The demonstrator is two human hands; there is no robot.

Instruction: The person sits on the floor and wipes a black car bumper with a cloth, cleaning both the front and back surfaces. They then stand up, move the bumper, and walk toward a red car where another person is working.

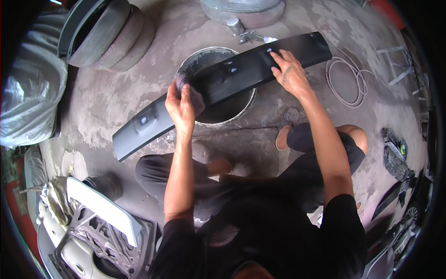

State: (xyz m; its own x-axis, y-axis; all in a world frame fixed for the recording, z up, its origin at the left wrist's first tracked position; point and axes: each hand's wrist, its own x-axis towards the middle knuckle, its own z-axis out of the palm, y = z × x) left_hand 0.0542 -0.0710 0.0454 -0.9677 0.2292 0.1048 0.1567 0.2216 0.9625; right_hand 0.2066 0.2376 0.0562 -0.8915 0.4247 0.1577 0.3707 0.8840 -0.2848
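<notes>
A long, slightly curved black panel, which looks like a car spoiler, lies slantwise across the top of a round tub. Small pale patches and a shallow recess show on its surface. My left hand is closed on a soft greyish-purple pad, held against the panel left of its middle; whether it is cloth or scuff pad I cannot tell. Toward the panel's right end, my right hand rests with fingers spread, fingertips on the black surface, holding nothing.
Beyond the panel are a spray gun with a metal cup and a tyre. More tyres stack at upper left beside a plastic-covered bulk. A coiled hose lies right. A white panel and a car door frame sit lower left.
</notes>
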